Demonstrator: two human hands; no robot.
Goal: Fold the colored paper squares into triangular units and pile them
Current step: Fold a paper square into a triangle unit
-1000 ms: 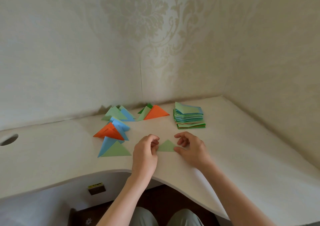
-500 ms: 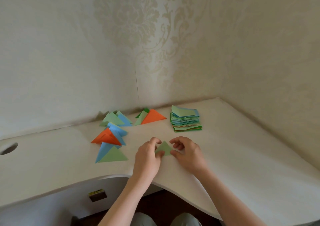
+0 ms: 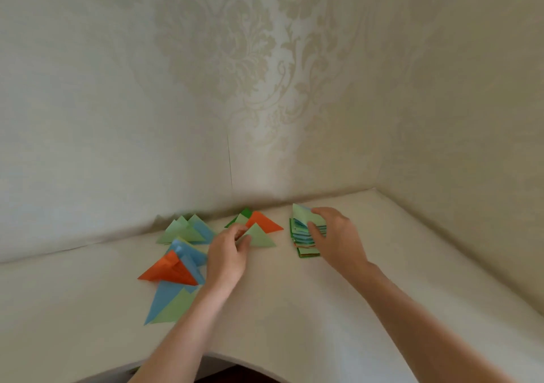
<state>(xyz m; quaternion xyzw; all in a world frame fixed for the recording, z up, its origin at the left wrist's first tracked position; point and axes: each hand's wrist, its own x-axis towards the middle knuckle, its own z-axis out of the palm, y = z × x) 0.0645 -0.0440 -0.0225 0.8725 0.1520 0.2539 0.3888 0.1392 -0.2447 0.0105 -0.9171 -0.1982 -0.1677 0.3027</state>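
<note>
Both hands have left the near middle of the counter [image 3: 294, 309] since the earlier frames: left hand [image 3: 228, 254] has carried the folded light green triangle [image 3: 260, 237] back toward the far units, right hand [image 3: 335, 237] has gone to the paper stack [image 3: 303, 235]. Left hand now pinches the green triangle by its left corner, thumb and fingers curled on it; triangle lies at or just above the counter, overlapping the orange triangle [image 3: 265, 221] and dark green piece [image 3: 245, 212] behind it. Right hand sits on the stack's right side, fingers curled over the top, thumb against the side edges; top pale green sheet [image 3: 301, 213] is lifted at its left edge, looks gripped. Stack sits far right of centre, near the wall [image 3: 206, 88]. Other folded units lie left of the left hand: green and blue pair [image 3: 185, 231] at the back, orange triangle over blue ones [image 3: 170, 269] in the middle, blue and green pair [image 3: 167, 304] nearest, partly hidden by the left forearm. Frame is slightly motion-blurred around the hands.
</note>
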